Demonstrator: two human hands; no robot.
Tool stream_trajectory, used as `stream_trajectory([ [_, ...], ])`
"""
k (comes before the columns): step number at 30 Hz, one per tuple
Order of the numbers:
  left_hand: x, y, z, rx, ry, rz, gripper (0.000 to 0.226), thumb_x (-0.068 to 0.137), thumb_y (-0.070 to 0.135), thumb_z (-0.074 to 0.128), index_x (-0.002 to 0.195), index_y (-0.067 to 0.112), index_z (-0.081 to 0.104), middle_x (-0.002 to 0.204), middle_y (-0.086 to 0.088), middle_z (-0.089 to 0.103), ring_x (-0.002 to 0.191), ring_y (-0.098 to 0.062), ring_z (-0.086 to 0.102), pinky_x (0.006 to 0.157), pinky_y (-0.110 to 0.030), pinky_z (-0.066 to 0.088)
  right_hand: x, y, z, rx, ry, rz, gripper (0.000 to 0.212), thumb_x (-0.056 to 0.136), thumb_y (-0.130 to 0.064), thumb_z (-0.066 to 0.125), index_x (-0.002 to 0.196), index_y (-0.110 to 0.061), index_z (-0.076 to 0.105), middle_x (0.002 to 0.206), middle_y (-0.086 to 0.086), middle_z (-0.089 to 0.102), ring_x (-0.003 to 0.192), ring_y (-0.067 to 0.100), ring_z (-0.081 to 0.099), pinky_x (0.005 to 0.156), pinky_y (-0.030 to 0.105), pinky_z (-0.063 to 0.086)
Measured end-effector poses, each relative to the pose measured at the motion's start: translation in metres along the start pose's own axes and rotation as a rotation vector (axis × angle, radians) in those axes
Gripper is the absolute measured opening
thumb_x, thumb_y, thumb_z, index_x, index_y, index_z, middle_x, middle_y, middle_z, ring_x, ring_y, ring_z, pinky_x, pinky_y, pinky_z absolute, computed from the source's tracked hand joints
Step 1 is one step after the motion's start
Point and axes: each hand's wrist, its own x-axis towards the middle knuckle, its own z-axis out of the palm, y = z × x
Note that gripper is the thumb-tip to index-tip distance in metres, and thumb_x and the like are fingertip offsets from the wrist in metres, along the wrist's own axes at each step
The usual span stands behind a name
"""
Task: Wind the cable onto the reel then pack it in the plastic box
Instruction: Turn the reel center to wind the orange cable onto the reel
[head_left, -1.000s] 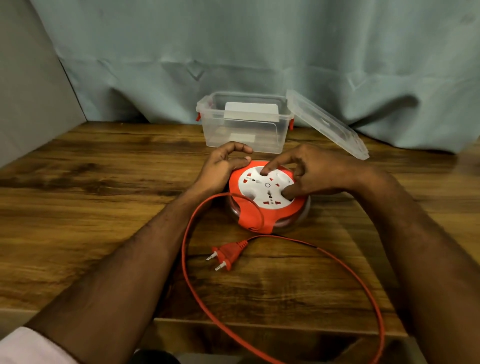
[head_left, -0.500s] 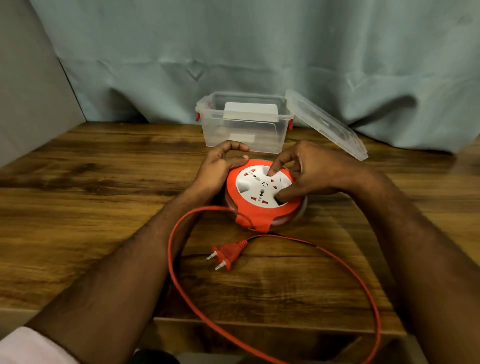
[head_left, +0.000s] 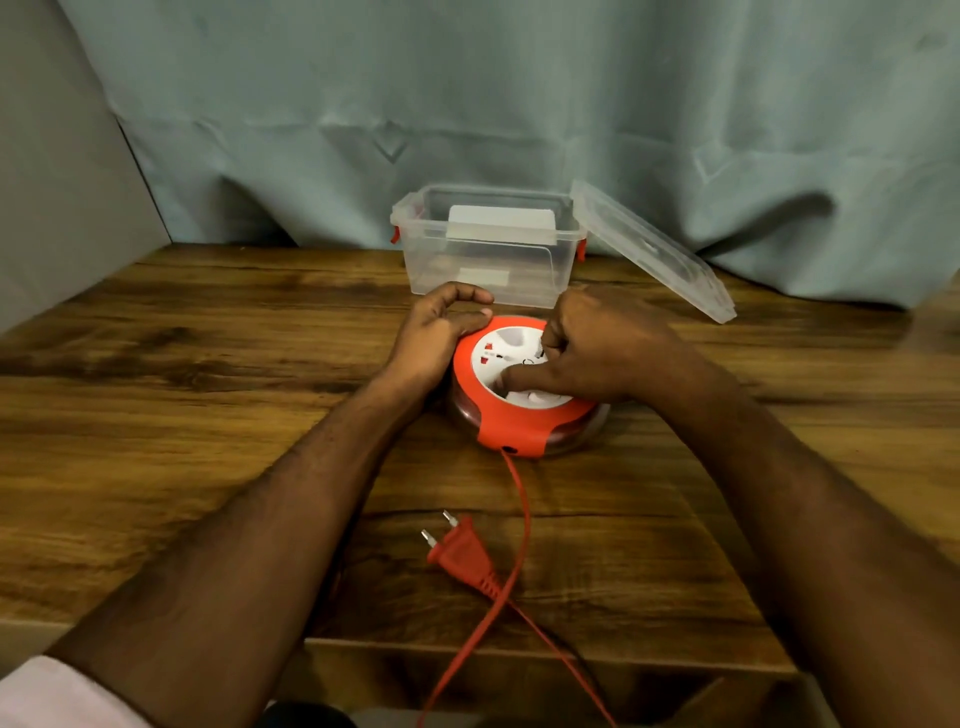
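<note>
Right fingers (head_left: 524, 376) curled on reel (head_left: 514, 426)

A wooden counter (head_left: 182, 415) with dark grain streaks stretches under and to both sides of the hands. Beyond the hands, a wrinkled pale blue-green curtain (head_left: 467, 104) hangs down to the counter's far edge. Far off to the left of the hands stands a plain grey wall (head_left: 57, 182).
</note>
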Motion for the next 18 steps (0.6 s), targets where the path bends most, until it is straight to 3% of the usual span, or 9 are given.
stream_trajectory([
  [4,0.001,0.000,-0.001,0.001,-0.013,0.002,0.019,0.090,-0.004,0.059,0.106,0.003,0.065,0.081,-0.009,0.068,0.064,-0.016,0.066,0.059,-0.025,0.054,-0.002,0.003,-0.002,0.060,0.046,-0.038,0.052,0.079,-0.068,0.071,0.060,-0.020,0.060,0.058,-0.006,0.055,0.057,0.013,0.052,0.055,0.031,0.037],
  [7,0.001,-0.001,-0.002,0.020,-0.021,-0.012,0.017,0.090,-0.003,0.059,0.104,0.005,0.065,0.078,-0.007,0.068,0.059,-0.014,0.064,0.055,-0.023,0.052,-0.006,0.011,-0.016,0.146,-0.018,-0.054,0.008,0.082,-0.036,0.079,0.088,-0.032,0.075,0.072,-0.007,0.064,0.069,0.013,0.062,0.057,0.032,0.047],
  [8,0.001,-0.001,-0.002,0.019,-0.028,-0.018,0.017,0.090,-0.003,0.059,0.104,0.006,0.066,0.077,-0.006,0.068,0.058,-0.014,0.064,0.054,-0.022,0.052,-0.007,0.014,-0.020,0.170,-0.063,-0.067,0.021,0.081,-0.028,0.080,0.099,-0.038,0.074,0.074,-0.008,0.063,0.069,0.008,0.063,0.056,0.030,0.049],
  [10,0.001,-0.001,-0.001,0.019,-0.046,-0.023,0.018,0.090,-0.003,0.059,0.104,0.005,0.066,0.078,-0.007,0.069,0.060,-0.014,0.064,0.055,-0.023,0.052,-0.009,0.018,-0.022,0.191,-0.161,-0.104,0.044,0.083,-0.017,0.080,0.117,-0.042,0.069,0.065,-0.016,0.050,0.057,-0.009,0.058,0.047,0.012,0.037],
  [12,0.000,0.000,-0.001,0.027,-0.066,-0.023,0.019,0.090,-0.003,0.059,0.106,0.005,0.066,0.081,-0.007,0.070,0.063,-0.015,0.065,0.058,-0.024,0.053,-0.009,0.021,-0.022,0.186,-0.207,-0.124,0.052,0.085,-0.013,0.079,0.129,-0.038,0.066,0.051,-0.022,0.046,0.048,-0.024,0.047,0.044,0.010,0.036],
  [15,-0.003,0.002,0.000,0.029,-0.084,-0.027,0.022,0.090,-0.003,0.059,0.112,0.001,0.064,0.082,-0.007,0.069,0.060,-0.013,0.065,0.055,-0.021,0.052,-0.009,0.023,-0.023,0.203,-0.218,-0.131,0.052,0.084,-0.014,0.080,0.129,-0.037,0.066,0.042,-0.045,0.042,0.049,-0.027,0.045,0.047,0.005,0.037],
  [16,-0.003,0.003,0.000,0.027,-0.086,-0.026,0.023,0.090,-0.004,0.059,0.113,0.000,0.064,0.081,-0.007,0.069,0.059,-0.012,0.065,0.054,-0.020,0.052,-0.009,0.024,-0.022,0.215,-0.211,-0.126,0.051,0.083,-0.016,0.082,0.126,-0.037,0.067,0.047,-0.044,0.047,0.052,-0.022,0.050,0.046,0.007,0.037],
  [18,-0.003,0.003,-0.001,0.024,-0.081,-0.019,0.022,0.090,-0.004,0.059,0.111,0.002,0.064,0.079,-0.005,0.069,0.058,-0.011,0.065,0.054,-0.020,0.052,-0.008,0.022,-0.018,0.224,-0.187,-0.109,0.051,0.076,-0.025,0.088,0.122,-0.039,0.070,0.084,-0.034,0.064,0.068,-0.009,0.058,0.053,0.009,0.035],
])
